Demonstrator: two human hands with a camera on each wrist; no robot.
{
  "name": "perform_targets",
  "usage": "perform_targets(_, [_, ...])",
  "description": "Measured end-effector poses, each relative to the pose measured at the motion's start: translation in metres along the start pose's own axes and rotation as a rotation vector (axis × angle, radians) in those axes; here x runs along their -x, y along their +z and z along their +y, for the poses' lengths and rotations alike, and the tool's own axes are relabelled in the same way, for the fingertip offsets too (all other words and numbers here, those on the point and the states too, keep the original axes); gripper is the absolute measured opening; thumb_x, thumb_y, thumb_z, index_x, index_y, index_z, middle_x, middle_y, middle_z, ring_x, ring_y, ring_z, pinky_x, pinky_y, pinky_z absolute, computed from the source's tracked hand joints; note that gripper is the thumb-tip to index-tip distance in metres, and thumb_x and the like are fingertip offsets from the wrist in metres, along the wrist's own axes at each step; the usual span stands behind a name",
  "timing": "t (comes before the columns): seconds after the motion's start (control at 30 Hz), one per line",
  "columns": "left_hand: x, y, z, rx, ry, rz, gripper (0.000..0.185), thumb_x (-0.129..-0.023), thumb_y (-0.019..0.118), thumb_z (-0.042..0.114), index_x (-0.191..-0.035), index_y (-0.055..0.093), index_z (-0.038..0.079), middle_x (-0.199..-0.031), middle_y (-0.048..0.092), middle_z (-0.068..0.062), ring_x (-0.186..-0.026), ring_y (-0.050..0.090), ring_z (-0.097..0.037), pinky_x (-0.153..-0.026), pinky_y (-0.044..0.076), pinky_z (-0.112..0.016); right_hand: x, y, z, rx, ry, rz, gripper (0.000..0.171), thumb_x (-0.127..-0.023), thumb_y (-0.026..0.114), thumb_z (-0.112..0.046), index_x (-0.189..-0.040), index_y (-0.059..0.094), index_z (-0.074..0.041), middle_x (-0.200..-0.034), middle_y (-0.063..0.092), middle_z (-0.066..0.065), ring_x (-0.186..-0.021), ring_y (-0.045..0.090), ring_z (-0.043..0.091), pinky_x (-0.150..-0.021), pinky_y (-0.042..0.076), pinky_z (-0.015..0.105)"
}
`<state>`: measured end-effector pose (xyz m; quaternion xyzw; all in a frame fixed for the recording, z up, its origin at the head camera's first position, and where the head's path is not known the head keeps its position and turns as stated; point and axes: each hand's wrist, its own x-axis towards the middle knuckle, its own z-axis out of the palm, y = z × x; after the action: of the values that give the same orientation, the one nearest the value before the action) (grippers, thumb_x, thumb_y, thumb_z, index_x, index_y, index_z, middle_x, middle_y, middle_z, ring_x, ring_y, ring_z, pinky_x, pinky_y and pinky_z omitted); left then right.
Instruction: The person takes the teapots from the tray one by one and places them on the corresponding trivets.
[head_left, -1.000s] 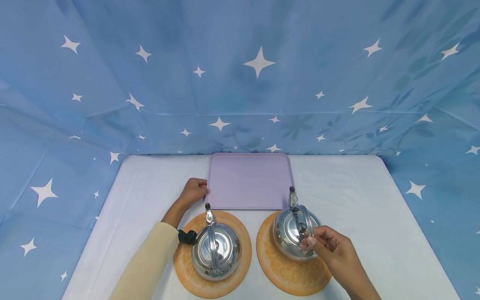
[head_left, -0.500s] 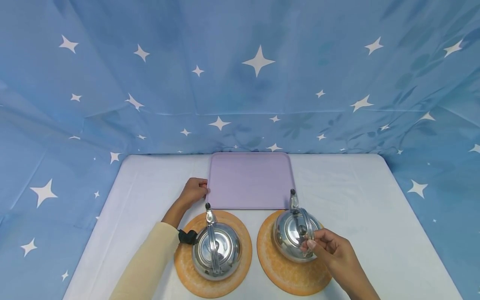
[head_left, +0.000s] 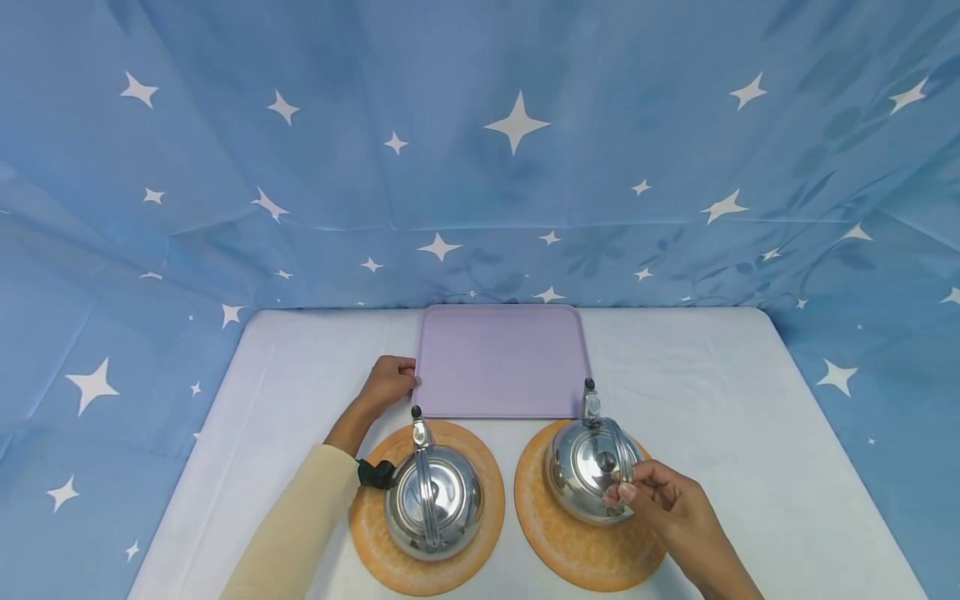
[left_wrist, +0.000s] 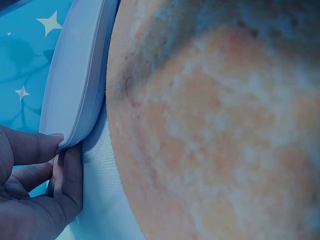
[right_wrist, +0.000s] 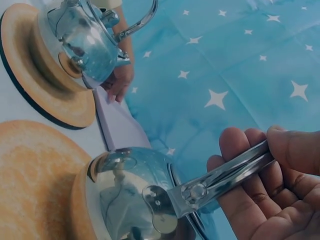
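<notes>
My left hand point(head_left: 386, 382) pinches the left edge of a lilac rectangular tray point(head_left: 498, 358) at the back of the table. In the left wrist view the thumb lies on top of the tray's rim point(left_wrist: 82, 115), with fingers beneath it. On the right, my right hand point(head_left: 671, 504) holds the arched handle point(right_wrist: 227, 177) of a shiny steel kettle point(head_left: 572, 471) between thumb and fingers. That handle leans to the right, and the black-tipped spout point(head_left: 591, 400) overlaps the tray's front right corner in the head view.
A matching kettle point(head_left: 457, 525) stands on the left round orange mat point(head_left: 491, 492), beneath which shows white cloth point(head_left: 750, 433). The right orange mat point(head_left: 540, 533) lies under the held kettle. A black wrist strap point(head_left: 375, 474) overlaps the left mat. Blue star-printed fabric point(head_left: 480, 183) surrounds the table.
The right kettle's spout and handle have shifted slightly to the right, and the right hand has dropped a little with them. The left hand and tray look unchanged.
</notes>
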<state>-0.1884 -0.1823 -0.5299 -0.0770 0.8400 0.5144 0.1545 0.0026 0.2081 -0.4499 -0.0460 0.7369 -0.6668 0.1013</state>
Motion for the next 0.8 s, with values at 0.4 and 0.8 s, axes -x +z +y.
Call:
perform_targets(0.4, [0.002,-0.002,0.002,0.040,0.006,0.001,0.044,-0.087,0.059,-0.005,-0.130,0.052,-0.014,-0.091,0.059,-0.013,-0.081,0.055,-0.019,-0.066,0.047,-0.025,-0.001,-0.002,0.002,-0.002,0.066,0.021,0.030,-0.098,0.057,-0.006,-0.119,0.052,0.015,-0.111,0.064,0.025,-0.102,0.066,0.017,-0.086,0.051,0.026])
perform_targets(0.8, [0.000,0.000,-0.002,0.022,0.008,0.007,0.042,-0.086,0.061,-0.005,-0.127,0.055,-0.014,-0.094,0.061,-0.015,-0.082,0.056,-0.019,-0.065,0.048,-0.025,-0.014,-0.025,0.005,0.052,-0.071,0.185,0.030,-0.103,0.048,-0.010,-0.125,0.054,0.009,-0.103,0.068,0.012,-0.097,0.067,0.018,-0.083,0.053,0.028])
